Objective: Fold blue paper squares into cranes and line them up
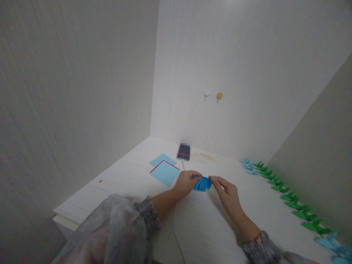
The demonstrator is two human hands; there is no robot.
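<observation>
- Head view, clock read from the blue folded paper (204, 184), which you hold up over the table (132, 190), at the middle of your reach.
- Your left hand (184, 183), at 9 o'clock: fingers pinched on the paper's near-side corner and left edge.
- Your right hand (228, 191), at 4 o'clock: fingertips closed on its upper right corner.
- At 10 o'clock, two light-blue sheets (165, 173) overlap, the nearer one red along its two far edges.
- At 11, a dark device (183, 151), blurred; white cable (176, 229) runs down at 7.
- At 3, green folded pieces (292, 200) in a row; light-blue folded pieces (331, 243) at 4.
- At 12, two hooks (219, 95) on the wall (242, 55).
</observation>
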